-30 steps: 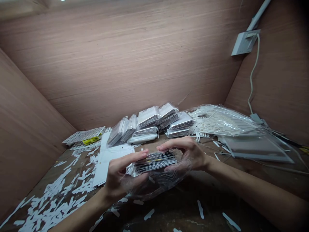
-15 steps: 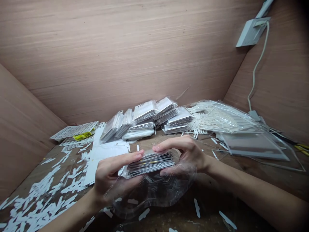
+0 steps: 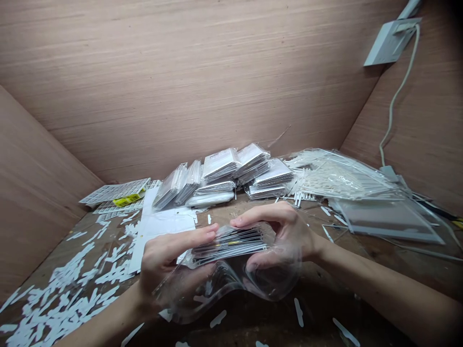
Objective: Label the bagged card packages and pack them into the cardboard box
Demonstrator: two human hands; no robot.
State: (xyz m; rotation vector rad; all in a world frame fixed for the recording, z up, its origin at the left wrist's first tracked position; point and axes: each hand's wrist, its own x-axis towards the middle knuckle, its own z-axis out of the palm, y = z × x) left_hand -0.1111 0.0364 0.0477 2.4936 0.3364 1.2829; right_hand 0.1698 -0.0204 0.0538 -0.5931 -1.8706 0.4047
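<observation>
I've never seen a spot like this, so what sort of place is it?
Probably a packing workbench, walled in plywood: clear-bagged stacks of flat pieces lie at the back, white cut-outs litter the left side, and the left hand and right hand hold another stack in clear plastic.

The left grip [image 3: 159, 260] and right grip [image 3: 287, 229] hold a sheet stack [image 3: 229, 246] in a clear bag [image 3: 231, 279].

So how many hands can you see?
2: the left hand at the left end of the stack of thin sheets, and the right hand at its right end. Some fingers are hidden, but no other hands show.
</observation>
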